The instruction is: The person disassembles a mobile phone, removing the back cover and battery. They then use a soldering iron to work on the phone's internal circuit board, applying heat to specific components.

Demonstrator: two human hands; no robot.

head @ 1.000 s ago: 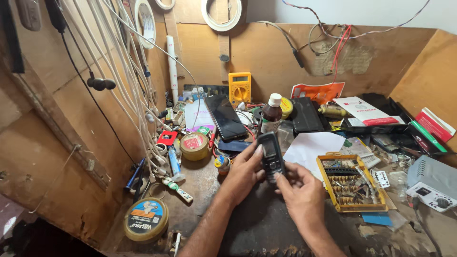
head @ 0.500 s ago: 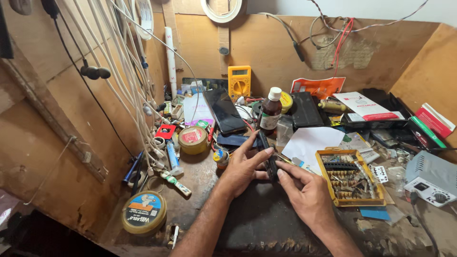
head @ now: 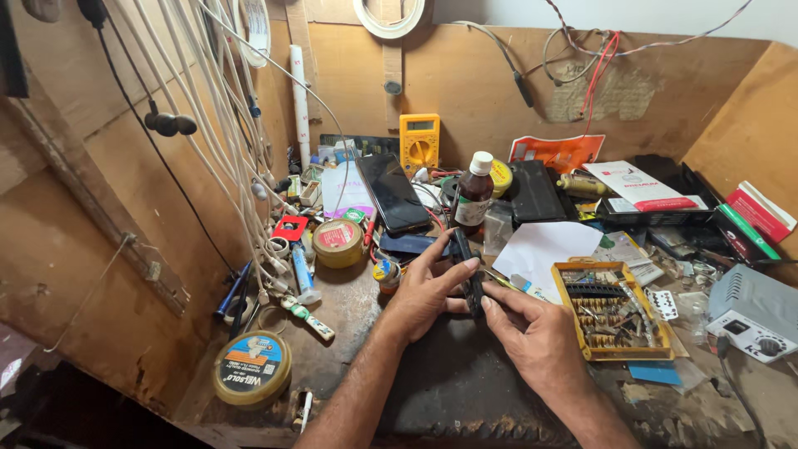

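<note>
The small black phone sits in your two hands
Your left hand and right hand both hold it, near the yellow tool box

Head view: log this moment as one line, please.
left hand: grips small black phone | right hand: fingertips on phone's lower end | phone: edge-on above dark mat | nearby: yellow bit tray
</note>
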